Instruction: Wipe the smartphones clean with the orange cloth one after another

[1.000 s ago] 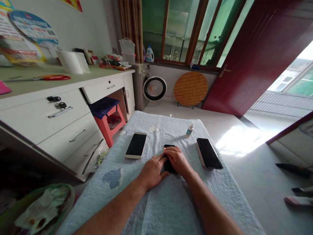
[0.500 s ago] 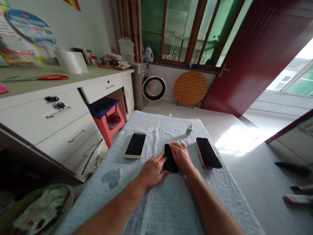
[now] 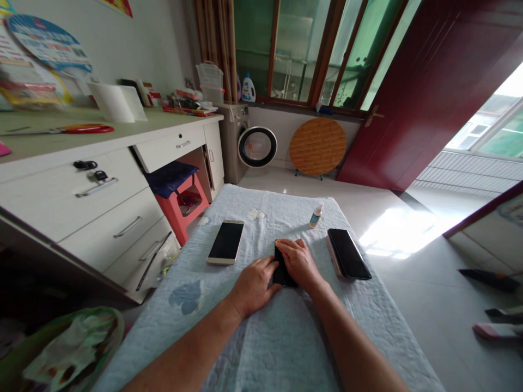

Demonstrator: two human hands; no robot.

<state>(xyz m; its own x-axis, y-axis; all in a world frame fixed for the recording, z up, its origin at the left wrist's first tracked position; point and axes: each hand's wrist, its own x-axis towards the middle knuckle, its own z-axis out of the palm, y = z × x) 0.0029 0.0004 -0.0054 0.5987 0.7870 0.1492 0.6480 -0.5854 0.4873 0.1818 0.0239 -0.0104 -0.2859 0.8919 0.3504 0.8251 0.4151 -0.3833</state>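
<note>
A dark smartphone [image 3: 279,276] lies on the quilted cloth in front of me, partly covered by both hands. My left hand [image 3: 254,281] grips its left side, thumb at the near edge and fingers along the side. My right hand [image 3: 298,261] is closed over the phone's far end, pressing a small orange piece [image 3: 278,243] onto the screen; most of that piece is hidden under the fingers. A white-and-gold smartphone [image 3: 226,242] lies to the left. On the right, a black smartphone [image 3: 349,254] rests on something pinkish. Beyond it stands a small spray bottle [image 3: 315,216].
A pale blue quilted cloth [image 3: 261,343] covers the surface. Along the left runs a white desk [image 3: 98,179], with a red stool [image 3: 183,201] under it. A green bin [image 3: 116,326] holding a plastic bag stands at lower left. Farther off is an open washing machine [image 3: 235,141].
My right hand has slid slightly left across the far end of the phone, taking the orange piece along. My left hand stays at the phone's left side.
</note>
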